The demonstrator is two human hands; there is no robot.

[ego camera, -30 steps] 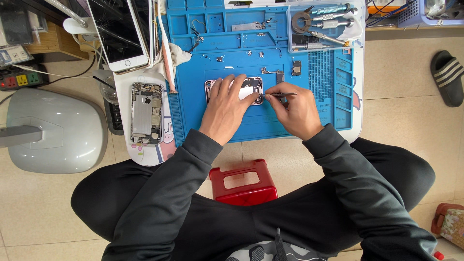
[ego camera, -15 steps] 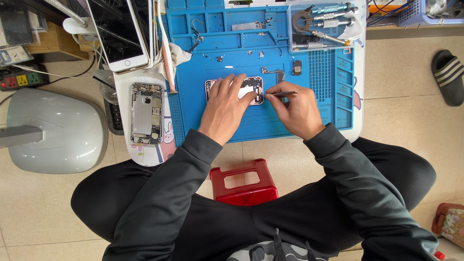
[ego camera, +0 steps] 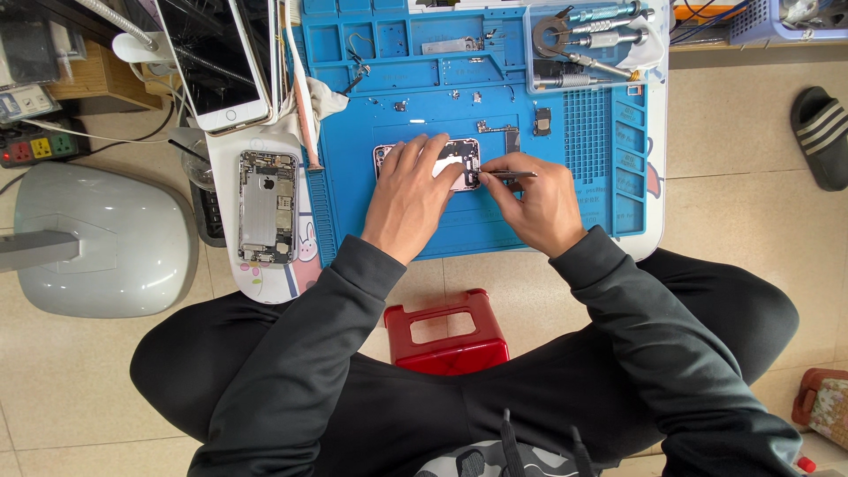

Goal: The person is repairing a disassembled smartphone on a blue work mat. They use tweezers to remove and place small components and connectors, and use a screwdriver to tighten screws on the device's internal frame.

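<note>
The left hand [ego camera: 413, 190] lies flat with its fingers spread over an opened phone [ego camera: 459, 161], hiding most of it; only the phone's upper right corner and a strip of its pink edge at 9 o'clock of the hand show; what sits inside the phone is too small to make out. The right hand [ego camera: 530, 208] is curled, thumb and forefinger pinching a thin metal tool [ego camera: 505, 175] whose tip meets the phone's right side; the other fingers are tucked under and hidden. The phone rests near the middle of the blue work mat [ego camera: 574, 212] on the table; at 12 o'clock of the hands lie small loose parts, hard to tell apart; at 1 o'clock a clear tray of screwdrivers [ego camera: 587, 49]; at 9 o'clock a second opened phone [ego camera: 268, 208] on a white pad; at 6 o'clock a red stool [ego camera: 446, 340], partly covered by the person's dark sleeves.
</note>
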